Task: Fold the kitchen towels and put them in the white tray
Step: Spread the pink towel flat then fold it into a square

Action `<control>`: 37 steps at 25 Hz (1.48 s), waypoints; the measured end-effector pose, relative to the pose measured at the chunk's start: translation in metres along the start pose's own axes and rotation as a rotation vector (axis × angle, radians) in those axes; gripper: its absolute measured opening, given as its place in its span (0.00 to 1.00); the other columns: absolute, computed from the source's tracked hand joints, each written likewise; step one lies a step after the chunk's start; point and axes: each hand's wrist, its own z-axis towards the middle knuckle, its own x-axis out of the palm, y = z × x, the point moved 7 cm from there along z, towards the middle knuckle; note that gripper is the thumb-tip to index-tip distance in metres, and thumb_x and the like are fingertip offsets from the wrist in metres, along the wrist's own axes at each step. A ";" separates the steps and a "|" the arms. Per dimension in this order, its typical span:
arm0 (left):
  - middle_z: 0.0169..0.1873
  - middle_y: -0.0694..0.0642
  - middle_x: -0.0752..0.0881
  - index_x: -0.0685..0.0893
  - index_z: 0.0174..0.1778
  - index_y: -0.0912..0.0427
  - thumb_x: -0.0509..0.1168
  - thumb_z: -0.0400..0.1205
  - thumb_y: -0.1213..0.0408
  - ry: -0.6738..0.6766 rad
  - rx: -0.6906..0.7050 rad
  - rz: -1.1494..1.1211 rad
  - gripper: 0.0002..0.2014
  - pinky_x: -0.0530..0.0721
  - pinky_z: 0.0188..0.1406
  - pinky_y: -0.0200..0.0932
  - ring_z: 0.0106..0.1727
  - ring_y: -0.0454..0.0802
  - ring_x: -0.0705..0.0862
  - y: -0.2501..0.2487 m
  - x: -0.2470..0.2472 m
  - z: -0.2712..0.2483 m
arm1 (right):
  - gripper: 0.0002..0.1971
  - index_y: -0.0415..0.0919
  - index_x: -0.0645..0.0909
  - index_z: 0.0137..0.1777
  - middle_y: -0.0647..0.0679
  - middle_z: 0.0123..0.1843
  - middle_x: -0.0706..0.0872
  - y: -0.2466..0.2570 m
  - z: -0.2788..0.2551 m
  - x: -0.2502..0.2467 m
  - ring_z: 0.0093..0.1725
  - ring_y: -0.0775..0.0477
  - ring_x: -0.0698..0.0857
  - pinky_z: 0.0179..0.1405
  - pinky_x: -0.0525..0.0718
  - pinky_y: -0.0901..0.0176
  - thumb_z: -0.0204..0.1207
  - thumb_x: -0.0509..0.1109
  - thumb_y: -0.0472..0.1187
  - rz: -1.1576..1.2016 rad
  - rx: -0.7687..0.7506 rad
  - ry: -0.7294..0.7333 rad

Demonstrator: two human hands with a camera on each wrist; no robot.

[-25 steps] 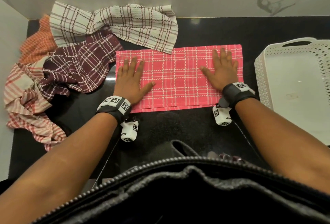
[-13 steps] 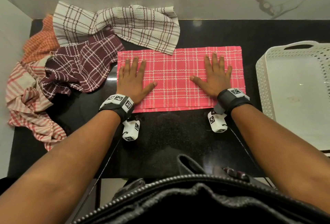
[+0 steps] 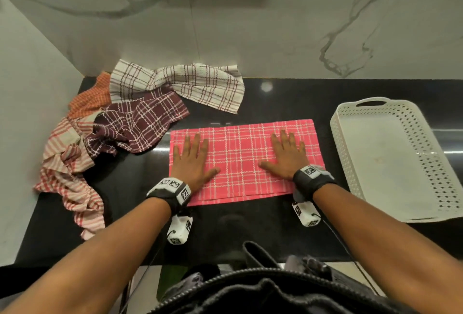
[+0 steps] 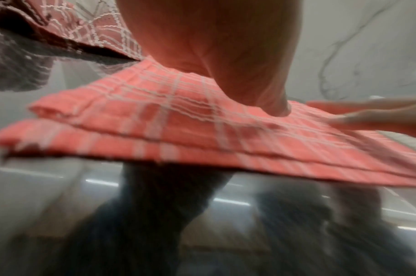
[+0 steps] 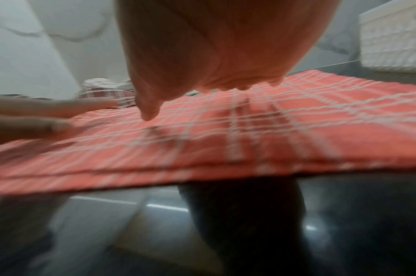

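Left hand (image 3: 191, 160) and right hand (image 3: 285, 157) press flat, fingers straight, on the pink towel (image 3: 244, 158); both wrist views blurred.

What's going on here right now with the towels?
A person is folding kitchen towels on a black counter. Both the left hand and the right hand lie flat, fingers spread, on a pink checked towel that is already folded over once. The white tray to the right holds no towel yet. A heap of unfolded towels waits on the left.
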 end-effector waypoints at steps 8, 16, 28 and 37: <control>0.87 0.52 0.32 0.34 0.88 0.43 0.40 0.82 0.26 -0.028 0.041 -0.034 0.43 0.33 0.85 0.62 0.87 0.57 0.28 -0.033 0.046 -0.075 | 0.40 0.55 0.38 0.89 0.49 0.89 0.34 0.052 -0.073 0.058 0.88 0.41 0.34 0.85 0.41 0.30 0.83 0.47 0.71 0.077 -0.132 -0.055; 0.86 0.48 0.29 0.34 0.88 0.46 0.43 0.83 0.28 -0.038 0.038 -0.038 0.44 0.31 0.84 0.57 0.86 0.54 0.26 -0.002 0.043 -0.099 | 0.48 0.54 0.35 0.88 0.48 0.89 0.33 -0.042 -0.106 0.054 0.88 0.42 0.33 0.86 0.39 0.34 0.73 0.41 0.78 0.112 0.057 -0.072; 0.88 0.51 0.34 0.39 0.89 0.45 0.30 0.74 0.20 -0.001 0.078 -0.047 0.50 0.39 0.87 0.63 0.88 0.56 0.32 0.004 0.052 -0.121 | 0.44 0.53 0.49 0.89 0.44 0.91 0.44 -0.022 -0.136 0.051 0.89 0.39 0.43 0.85 0.47 0.33 0.78 0.47 0.76 0.160 0.123 -0.112; 0.89 0.59 0.46 0.55 0.89 0.52 0.62 0.85 0.44 -0.045 0.053 -0.111 0.38 0.54 0.86 0.64 0.89 0.62 0.45 0.005 -0.012 -0.056 | 0.34 0.50 0.61 0.85 0.40 0.88 0.56 -0.005 -0.067 0.008 0.87 0.36 0.56 0.83 0.61 0.34 0.81 0.63 0.60 0.072 0.040 -0.107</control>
